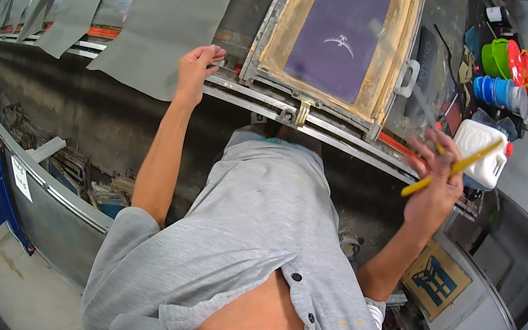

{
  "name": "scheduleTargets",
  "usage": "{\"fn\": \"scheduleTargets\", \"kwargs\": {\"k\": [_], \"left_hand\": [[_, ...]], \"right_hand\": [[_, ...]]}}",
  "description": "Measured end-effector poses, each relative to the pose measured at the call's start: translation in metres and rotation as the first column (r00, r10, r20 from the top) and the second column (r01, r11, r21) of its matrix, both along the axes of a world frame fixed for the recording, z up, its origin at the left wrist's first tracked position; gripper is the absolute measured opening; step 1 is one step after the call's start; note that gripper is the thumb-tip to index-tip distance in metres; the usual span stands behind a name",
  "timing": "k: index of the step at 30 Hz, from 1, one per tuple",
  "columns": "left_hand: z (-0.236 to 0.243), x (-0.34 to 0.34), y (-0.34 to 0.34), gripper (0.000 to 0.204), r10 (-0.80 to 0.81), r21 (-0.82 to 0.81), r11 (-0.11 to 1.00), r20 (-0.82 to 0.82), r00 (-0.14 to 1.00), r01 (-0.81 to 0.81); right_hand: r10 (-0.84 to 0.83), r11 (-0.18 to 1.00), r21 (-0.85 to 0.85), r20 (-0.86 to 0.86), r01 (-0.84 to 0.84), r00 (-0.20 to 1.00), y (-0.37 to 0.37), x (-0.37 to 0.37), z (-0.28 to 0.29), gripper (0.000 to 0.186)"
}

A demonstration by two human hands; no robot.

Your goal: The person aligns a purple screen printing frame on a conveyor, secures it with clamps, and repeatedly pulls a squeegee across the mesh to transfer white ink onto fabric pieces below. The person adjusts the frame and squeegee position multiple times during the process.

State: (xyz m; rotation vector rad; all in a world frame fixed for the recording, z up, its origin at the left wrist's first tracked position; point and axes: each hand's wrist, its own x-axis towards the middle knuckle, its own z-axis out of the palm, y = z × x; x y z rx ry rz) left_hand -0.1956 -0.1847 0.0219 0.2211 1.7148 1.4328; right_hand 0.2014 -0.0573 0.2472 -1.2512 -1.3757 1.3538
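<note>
My right hand [438, 176]: closed on a slim, straight yellow rod [478, 158]; fingertips blurred.
Rod: above the table's [250, 9] near edge, rightward; middle finger-hidden; long axis slanting forward-right.
My left hand [196, 67]: near edge, fingers bent, narrow; contact with long grey flat sheet [164, 13] untellable.
Sheet: far end cut off.
</note>
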Motion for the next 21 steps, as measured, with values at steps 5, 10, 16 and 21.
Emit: {"fn": "scheduleTargets", "kwargs": {"k": [5, 10, 16, 21], "left_hand": [[-0.008, 0.018, 0.018, 0.029, -0.049, -0.007, 0.999, 0.022, 0.999, 0.049], [-0.019, 0.016, 0.05, 0.029, -0.074, -0.045, 0.996, -0.05, 0.996, 0.072], [-0.044, 0.011, 0.111, 0.054, -0.25, -0.241, 0.961, -0.552, 0.796, 0.135], [-0.063, 0.026, 0.118, 0.066, -0.278, -0.25, 0.961, -0.858, 0.432, 0.121]], "right_hand": [[0.182, 0.98, 0.151, -0.438, -0.127, 0.881, 0.034, 0.091, -0.003, 0.06], [-0.099, 0.991, -0.128, -0.589, 0.029, 0.802, 0.064, 0.07, -0.028, 0.061], [0.339, 0.852, -0.418, -0.019, -0.315, 0.941, 0.149, 0.052, -0.114, 0.036], [0.239, 0.965, -0.192, 0.365, -0.179, 0.9, 0.167, 0.037, -0.189, 0.023]]}}
